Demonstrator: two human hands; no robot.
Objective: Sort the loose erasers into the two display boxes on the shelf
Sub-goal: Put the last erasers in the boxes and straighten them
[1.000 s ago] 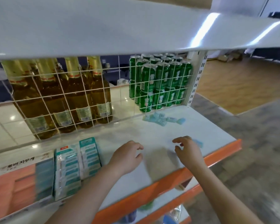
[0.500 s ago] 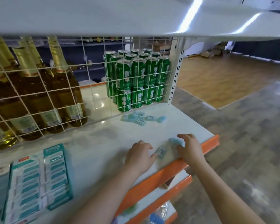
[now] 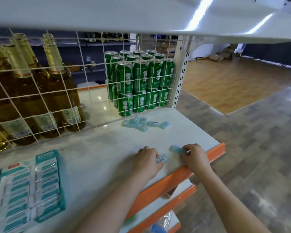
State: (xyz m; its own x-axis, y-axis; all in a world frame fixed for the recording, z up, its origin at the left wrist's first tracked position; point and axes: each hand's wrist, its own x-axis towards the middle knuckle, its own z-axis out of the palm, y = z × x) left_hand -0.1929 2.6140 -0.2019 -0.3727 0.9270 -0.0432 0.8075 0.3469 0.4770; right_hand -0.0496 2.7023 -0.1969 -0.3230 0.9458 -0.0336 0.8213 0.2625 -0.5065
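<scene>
We are looking down at a white shelf (image 3: 99,148) with an orange front edge, under another shelf board. Behind a wire grid at the back, tall amber bottles (image 3: 40,91) are standing on the left and stacked green cans (image 3: 139,81) on the right. At the near left a teal display box (image 3: 29,187), filled with rows of wrapped erasers, is lying flat; a second box is barely showing at the far left edge.

Our two bare hands are working near the front edge. The left hand (image 3: 147,161) is curling its fingers and pinching a small pale-blue eraser with a barcode label (image 3: 161,158) against the shelf. The right hand (image 3: 196,157) is gripping the end of a second blue eraser (image 3: 176,148) between curled fingertips. More loose erasers (image 3: 144,123) are lying in a small heap by the grid, just in front of the cans and well apart from the box.

We are judging these erasers to be very light, slightly soft and smooth in their wrappers, so likely to skid if pushed. Pinching each across its short sides looks like the surest hold.
</scene>
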